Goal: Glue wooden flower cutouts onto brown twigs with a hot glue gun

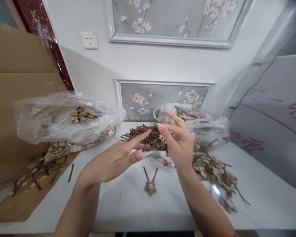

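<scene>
My left hand is raised above the white table, its fingers apart and holding nothing. To the right, my right hand is also in the air, fingers spread, with no object visible in it. Between and below them, a small wooden flower with two brown sticks forming a V lies on the table. Behind the hands is a pile of brown twigs, partly hidden by my fingers. A small tool with an orange part lies next to my right wrist, partly covered.
A clear plastic bag of wooden pieces stands at the left, above loose twigs on a cardboard sheet. Another plastic bag is at the back right. Many wooden flowers are heaped at the right.
</scene>
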The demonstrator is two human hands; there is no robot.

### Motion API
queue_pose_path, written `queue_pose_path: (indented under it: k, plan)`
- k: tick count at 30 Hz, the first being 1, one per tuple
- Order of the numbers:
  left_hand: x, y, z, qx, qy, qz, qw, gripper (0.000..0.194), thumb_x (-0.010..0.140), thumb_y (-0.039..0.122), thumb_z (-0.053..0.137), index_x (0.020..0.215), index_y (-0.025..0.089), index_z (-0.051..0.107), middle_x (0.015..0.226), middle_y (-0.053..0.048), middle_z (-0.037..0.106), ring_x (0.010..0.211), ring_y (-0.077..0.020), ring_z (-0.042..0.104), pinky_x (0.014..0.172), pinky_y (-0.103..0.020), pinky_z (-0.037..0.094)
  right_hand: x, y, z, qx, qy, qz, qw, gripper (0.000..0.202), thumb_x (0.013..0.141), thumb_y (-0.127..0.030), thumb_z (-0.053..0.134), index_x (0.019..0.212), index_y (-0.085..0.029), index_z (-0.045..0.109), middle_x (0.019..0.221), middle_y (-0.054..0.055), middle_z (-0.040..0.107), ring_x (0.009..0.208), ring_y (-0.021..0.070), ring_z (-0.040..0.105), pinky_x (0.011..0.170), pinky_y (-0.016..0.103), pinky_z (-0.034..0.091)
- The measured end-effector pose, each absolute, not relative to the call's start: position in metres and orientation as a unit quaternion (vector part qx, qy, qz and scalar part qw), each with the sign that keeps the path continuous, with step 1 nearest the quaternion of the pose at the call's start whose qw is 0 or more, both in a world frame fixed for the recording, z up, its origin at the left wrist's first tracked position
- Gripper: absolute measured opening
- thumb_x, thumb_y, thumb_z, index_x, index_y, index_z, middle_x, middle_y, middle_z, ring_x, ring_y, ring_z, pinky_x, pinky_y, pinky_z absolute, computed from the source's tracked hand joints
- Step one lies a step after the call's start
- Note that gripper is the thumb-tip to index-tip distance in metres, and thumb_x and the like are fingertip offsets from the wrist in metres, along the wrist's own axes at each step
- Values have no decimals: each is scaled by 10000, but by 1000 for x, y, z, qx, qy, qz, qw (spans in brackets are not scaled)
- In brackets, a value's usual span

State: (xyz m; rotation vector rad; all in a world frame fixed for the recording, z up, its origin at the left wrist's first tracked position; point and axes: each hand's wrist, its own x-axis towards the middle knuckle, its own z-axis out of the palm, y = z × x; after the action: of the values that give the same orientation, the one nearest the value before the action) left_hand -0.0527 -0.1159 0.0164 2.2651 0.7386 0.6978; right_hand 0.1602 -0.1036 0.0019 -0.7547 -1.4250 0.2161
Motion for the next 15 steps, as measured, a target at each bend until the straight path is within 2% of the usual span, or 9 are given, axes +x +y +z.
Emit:
queue_pose_path:
  k: [4, 6, 11, 15]
  plan:
    - [-52, -114, 22, 846, 239, 276, 388, 638, 947, 607, 360, 1514, 318, 321, 1426, -108, 544, 1259, -286, 557, 1043, -457, 438, 165, -95, 1, -298, -702, 110, 638, 175, 823, -261, 723, 931, -389, 772, 1337, -32, 606, 1317, 275, 467, 1026, 483, 433]
    - [-50, -110, 23, 825, 218, 287, 435, 691, 913, 672, 349, 1483, 285, 396, 1344, -131, 611, 1213, -295, 587, 1027, -453, 444, 163, -91, -2, -288, -724, 104, 619, 161, 835, -255, 707, 913, -379, 775, 1297, -22, 635, 1302, 267, 478, 1038, 489, 423]
    - [-41, -95, 16, 737, 166, 283, 591, 922, 832, 808, 156, 1430, 185, 478, 1052, -173, 731, 1004, -300, 681, 894, -433, 501, 152, -88, -11, -289, -699, 38, 653, 178, 895, -222, 588, 839, -310, 731, 939, 24, 731, 1098, 257, 602, 1032, 497, 419]
    - [-39, -89, 13, 705, 194, 291, 617, 907, 848, 792, 152, 1330, 153, 579, 958, -172, 742, 948, -293, 695, 865, -419, 505, 155, -78, -17, -320, -665, 19, 674, 166, 928, -249, 539, 823, -257, 668, 896, 42, 698, 974, 232, 621, 964, 429, 445]
